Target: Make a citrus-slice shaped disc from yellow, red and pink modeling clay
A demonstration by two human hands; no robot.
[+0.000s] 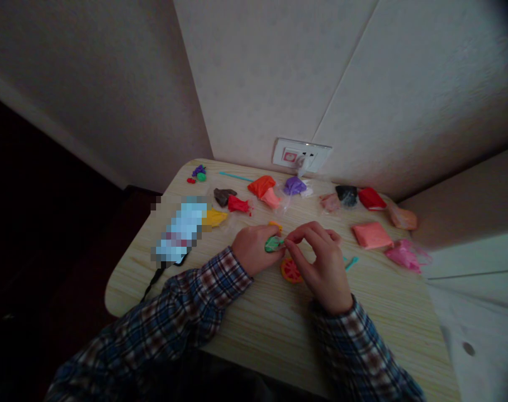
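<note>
My left hand (254,249) is closed around a small plastic bag of green clay (273,244), near the middle of the table. The thumb and fingertips of my right hand (321,262) pinch together at the bag's right end, where a bit of green shows. Below the two hands lies a round orange and red piece (291,270), patterned like a citrus slice and partly covered by my right hand. A small yellow-orange piece (274,225) sits just behind my left hand. Beyond my right hand is a turquoise stick tool (351,263), partly hidden.
Bags of coloured clay line the table's back, among them orange (262,186), purple (294,186) and black (346,195). A salmon packet (371,235) and pink bag (403,255) lie right. A blurred-out phone (182,229) with a cable is left. A wall socket (302,154) holds a plug.
</note>
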